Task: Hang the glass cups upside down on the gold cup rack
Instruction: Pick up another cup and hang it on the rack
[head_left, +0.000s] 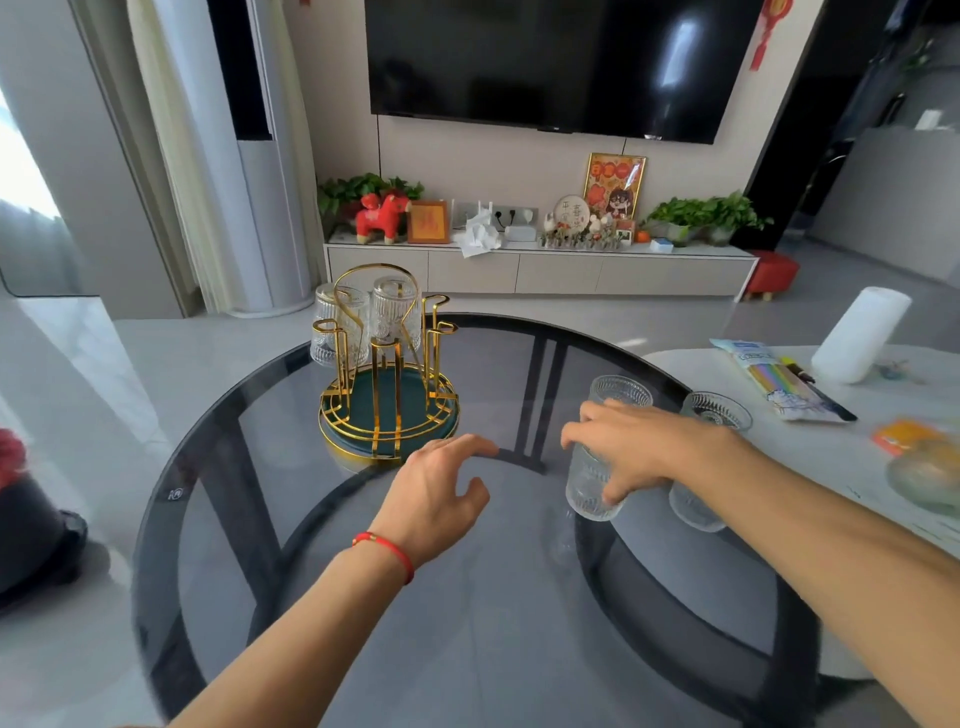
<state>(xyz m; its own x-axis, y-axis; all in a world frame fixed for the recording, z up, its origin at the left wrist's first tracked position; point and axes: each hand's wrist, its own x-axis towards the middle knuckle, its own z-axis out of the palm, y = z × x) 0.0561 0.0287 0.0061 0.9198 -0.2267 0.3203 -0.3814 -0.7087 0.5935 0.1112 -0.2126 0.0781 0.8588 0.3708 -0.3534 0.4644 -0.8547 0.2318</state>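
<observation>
On the round smoked-glass counter (363, 597) the gold cup rack (387, 379) stands near the far left edge, its wire posts rising from a dark green tray base. Two ribbed glass cups already hang upside down on its far side: one at the left (337, 327) and one nearer the middle under the arched handle (396, 312). The posts on the near side of the rack are bare.

The right hand (644, 447) reaches toward the counter's right edge, its grip closed around an upright glass cup (597, 467), fingers across the far side and thumb on the near side, low on the wall. Just beside it to the right, partly hidden behind the right wrist, stands another upright glass cup (714, 415).

The left hand (441, 493) hovers over the middle of the counter, just in front of the rack's base, its grip loosely spread and holding nothing. A red string bracelet (387, 553) circles the left wrist.
</observation>
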